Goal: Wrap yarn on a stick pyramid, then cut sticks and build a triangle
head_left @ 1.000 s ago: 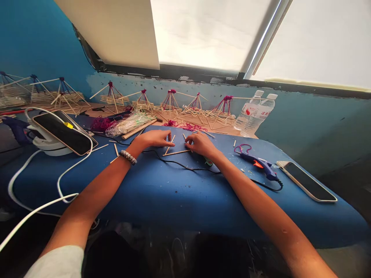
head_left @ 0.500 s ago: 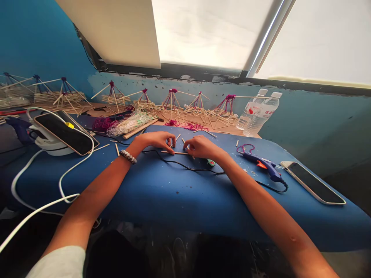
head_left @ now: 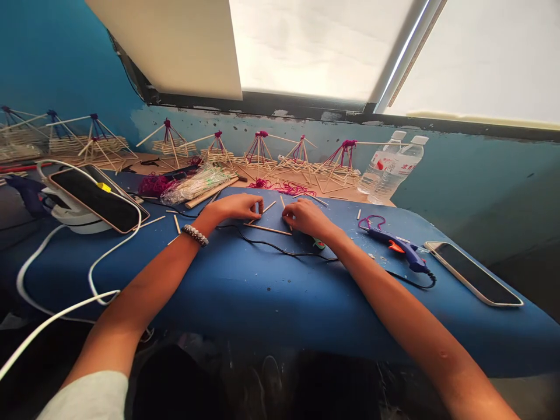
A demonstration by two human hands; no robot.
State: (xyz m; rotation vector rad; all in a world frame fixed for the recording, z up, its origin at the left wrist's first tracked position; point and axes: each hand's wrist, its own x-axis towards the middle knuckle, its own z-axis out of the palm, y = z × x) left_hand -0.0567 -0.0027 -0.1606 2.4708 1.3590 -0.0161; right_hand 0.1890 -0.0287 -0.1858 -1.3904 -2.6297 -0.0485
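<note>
Three thin wooden sticks lie on the blue table in a rough triangle with open corners between my hands. My left hand [head_left: 241, 207], a beaded bracelet at its wrist, is closed in a pinch at the left slanted stick [head_left: 269, 207]. Across from it, my right hand [head_left: 308, 218] has its fingertips closed on the right slanted stick [head_left: 282, 202], whose middle they partly cover. The front stick [head_left: 268, 229] runs nearly sideways below both hands, and neither hand touches it. A small green object [head_left: 319, 244] shows partly under my right wrist.
A blue glue gun [head_left: 396, 248] and a phone [head_left: 475, 274] lie right. Black cable [head_left: 280, 251] crosses before the hands. Behind stand stick frames tied with purple yarn [head_left: 261, 135], bagged sticks [head_left: 196, 185] and water bottles [head_left: 405, 166]. Another phone [head_left: 96, 195] leans on a white stand at left.
My left thumb has come up off the front stick. The right slanted stick has shifted away from me with my right fingers, and the left one lies at a lower slant.
</note>
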